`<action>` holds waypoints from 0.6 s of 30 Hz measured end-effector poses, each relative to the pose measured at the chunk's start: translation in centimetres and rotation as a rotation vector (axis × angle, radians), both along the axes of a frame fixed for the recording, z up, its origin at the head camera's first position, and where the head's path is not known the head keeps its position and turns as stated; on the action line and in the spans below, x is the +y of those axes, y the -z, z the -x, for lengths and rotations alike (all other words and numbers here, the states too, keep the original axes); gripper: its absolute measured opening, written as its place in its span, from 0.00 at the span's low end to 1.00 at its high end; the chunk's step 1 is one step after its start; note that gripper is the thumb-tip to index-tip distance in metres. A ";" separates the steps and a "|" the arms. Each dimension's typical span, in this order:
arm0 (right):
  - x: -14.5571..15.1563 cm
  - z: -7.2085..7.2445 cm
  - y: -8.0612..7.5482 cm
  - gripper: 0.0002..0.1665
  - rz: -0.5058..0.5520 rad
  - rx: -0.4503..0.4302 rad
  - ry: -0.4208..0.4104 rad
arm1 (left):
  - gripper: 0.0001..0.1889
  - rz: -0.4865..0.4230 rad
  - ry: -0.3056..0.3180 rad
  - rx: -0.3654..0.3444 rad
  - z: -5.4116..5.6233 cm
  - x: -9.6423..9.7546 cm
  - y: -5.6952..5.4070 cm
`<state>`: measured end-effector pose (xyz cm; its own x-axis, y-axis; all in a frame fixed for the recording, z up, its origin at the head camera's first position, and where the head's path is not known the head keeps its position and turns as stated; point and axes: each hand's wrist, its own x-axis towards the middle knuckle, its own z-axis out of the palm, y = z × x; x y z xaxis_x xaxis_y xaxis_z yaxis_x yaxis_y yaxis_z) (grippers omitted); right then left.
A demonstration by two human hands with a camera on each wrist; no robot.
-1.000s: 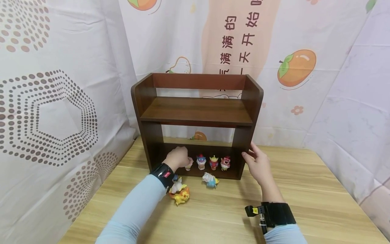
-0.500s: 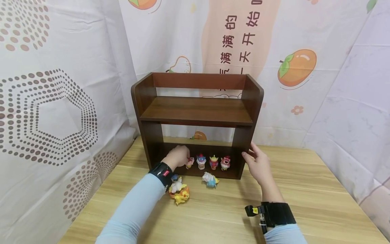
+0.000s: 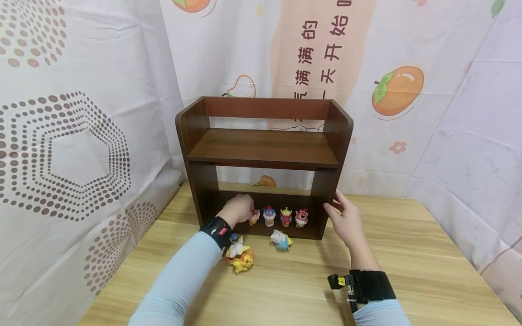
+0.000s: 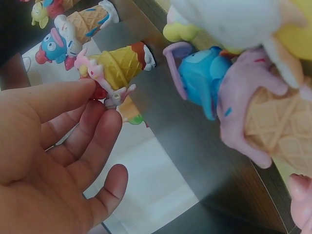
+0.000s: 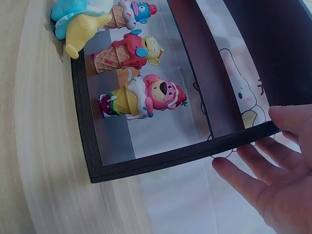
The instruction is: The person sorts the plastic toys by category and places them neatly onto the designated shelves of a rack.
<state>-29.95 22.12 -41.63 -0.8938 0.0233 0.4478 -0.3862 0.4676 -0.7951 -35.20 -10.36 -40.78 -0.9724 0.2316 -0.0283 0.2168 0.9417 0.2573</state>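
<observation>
Four ice-cream-cone figurines point(image 3: 269, 216) stand low in a bookshelf point(image 3: 261, 146) on a wood-grain table point(image 3: 285, 290), before printed curtains point(image 3: 444, 149). Your left hand point(image 3: 238, 209) pinches the leftmost, pink figurine point(image 3: 254, 219); your right hand point(image 3: 345, 222) grips the side panel point(image 3: 338, 131).

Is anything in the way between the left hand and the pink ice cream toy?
No, nothing visible is in the way: the left hand has its fingertips right on the pink ice cream toy, on the bottom shelf. The blue-headed toy stands on the far side, not between them.
</observation>
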 end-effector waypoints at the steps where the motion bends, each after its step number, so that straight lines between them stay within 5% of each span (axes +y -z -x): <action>1: 0.0 0.0 0.0 0.32 -0.002 0.001 -0.001 | 0.03 0.000 -0.001 0.002 0.0 0.0 0.0; 18: -0.1 0.0 0.0 0.32 0.014 0.000 0.002 | 0.04 0.025 0.010 0.026 -0.1 -0.1 -0.1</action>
<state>-29.97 22.02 -41.59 -0.8940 0.0313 0.4470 -0.3849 0.4571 -0.8018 -35.10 -10.46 -40.63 -0.9706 0.2406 -0.0091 0.2322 0.9456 0.2277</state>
